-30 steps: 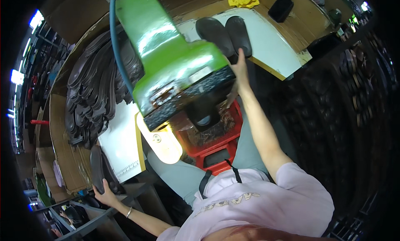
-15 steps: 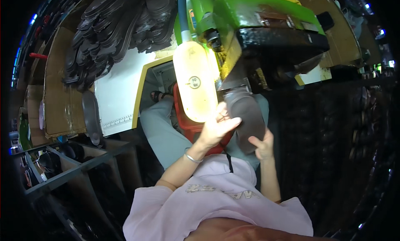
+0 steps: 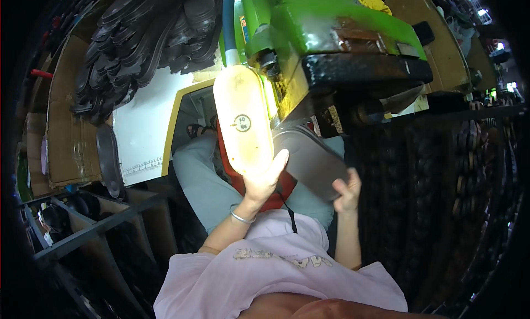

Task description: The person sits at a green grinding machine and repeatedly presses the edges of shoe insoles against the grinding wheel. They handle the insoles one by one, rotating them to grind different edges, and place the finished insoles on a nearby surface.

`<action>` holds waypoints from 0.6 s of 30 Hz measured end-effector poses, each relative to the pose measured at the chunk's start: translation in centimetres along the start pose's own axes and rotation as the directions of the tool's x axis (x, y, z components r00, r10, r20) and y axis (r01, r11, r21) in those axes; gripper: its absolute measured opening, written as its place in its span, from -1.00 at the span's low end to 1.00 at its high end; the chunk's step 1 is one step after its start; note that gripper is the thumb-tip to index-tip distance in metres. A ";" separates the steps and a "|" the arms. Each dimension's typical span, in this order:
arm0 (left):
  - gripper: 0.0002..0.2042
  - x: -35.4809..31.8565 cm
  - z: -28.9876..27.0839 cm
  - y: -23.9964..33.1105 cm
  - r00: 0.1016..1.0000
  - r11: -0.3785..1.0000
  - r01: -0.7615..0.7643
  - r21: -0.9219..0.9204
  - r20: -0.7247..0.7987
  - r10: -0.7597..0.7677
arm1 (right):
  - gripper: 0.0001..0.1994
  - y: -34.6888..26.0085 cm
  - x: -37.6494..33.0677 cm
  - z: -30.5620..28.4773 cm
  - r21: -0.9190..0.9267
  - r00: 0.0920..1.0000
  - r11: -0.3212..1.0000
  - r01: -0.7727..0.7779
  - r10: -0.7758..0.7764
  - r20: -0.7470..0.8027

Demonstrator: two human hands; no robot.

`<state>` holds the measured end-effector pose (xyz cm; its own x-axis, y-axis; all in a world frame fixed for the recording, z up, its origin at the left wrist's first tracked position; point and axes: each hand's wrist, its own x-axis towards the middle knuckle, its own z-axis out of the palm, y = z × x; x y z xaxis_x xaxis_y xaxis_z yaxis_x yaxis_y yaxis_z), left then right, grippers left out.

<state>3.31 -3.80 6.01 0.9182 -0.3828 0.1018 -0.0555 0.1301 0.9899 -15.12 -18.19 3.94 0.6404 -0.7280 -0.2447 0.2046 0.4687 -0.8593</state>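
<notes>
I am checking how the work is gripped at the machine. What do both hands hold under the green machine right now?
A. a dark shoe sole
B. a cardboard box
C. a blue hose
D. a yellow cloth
A: the left hand and the right hand each grip an edge of the dark shoe sole, which is raised to the underside of the green machine, beside the glowing lamp.
</notes>
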 end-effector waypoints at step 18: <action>-0.75 -1.0 -12.1 2.2 0.967 0.924 0.256 -0.284 0.091 -0.240 | -0.57 -6.1 8.1 14.0 -0.218 0.914 0.962 0.166 -0.067 0.400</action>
<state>7.01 7.97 6.90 0.8651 -0.4844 -0.1301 0.2950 0.2816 0.9131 -0.81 -19.93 13.47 0.8677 -0.4969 0.0138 0.1418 0.2209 -0.9649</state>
